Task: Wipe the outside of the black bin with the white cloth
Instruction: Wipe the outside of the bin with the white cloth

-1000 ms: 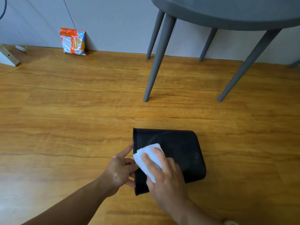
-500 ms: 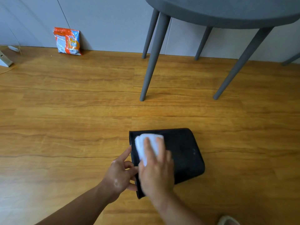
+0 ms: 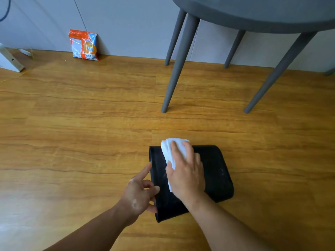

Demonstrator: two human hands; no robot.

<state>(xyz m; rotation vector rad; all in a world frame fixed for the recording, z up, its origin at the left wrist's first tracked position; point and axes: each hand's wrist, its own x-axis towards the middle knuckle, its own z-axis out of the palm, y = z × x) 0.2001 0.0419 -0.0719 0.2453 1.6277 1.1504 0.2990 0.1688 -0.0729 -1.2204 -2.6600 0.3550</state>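
While the black bin [image 3: 215,171] lies on its side on the wooden floor [image 3: 90,142], mouth turned to my left, my right hand [image 3: 186,176] lies flat on top of it, fingers straight, pressing the white cloth [image 3: 178,147] against its upper side. The cloth sits under my fingers near the bin's far edge, its tip poking past that edge. My left hand [image 3: 139,194] is at the mouth, thumb and lower fingers curled on the rim, index finger straight along it. What's inside the bin, I can't see. A grey table leg [image 3: 178,64] stands beyond, well apart; an orange packet [image 3: 83,45] leans at the wall.
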